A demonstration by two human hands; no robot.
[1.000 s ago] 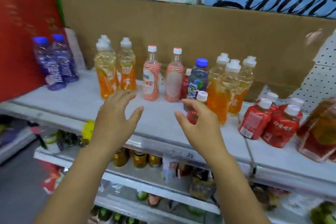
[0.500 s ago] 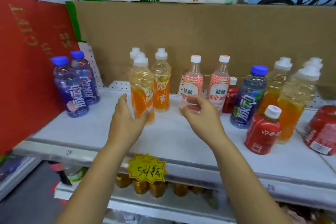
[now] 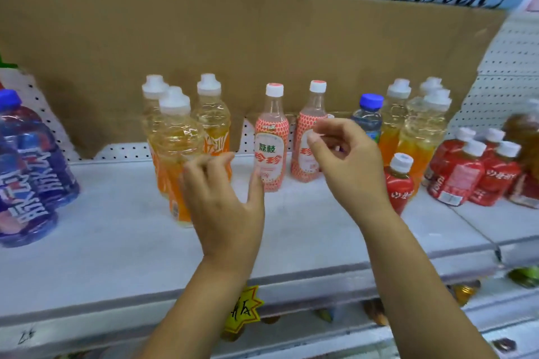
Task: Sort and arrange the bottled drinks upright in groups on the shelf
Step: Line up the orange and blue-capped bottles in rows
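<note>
Left hand [image 3: 224, 198]: raised, fingers loosely spread, empty, beside orange bottles [image 3: 178, 148]. Right hand [image 3: 347, 160]: fingers loosely curled, empty, before pink bottles [image 3: 269, 148]. Clear plastic, upright near shelf [image 3: 116, 236] back edge

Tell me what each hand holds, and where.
Nothing is plainly held. The left hand hovers by the front orange bottle; the right hand curls loosely before a pink bottle.

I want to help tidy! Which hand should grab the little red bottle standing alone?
Probably the right hand: it hovers just beside the lone red bottle, while the left hand sits farther off by the orange bottles.
</note>
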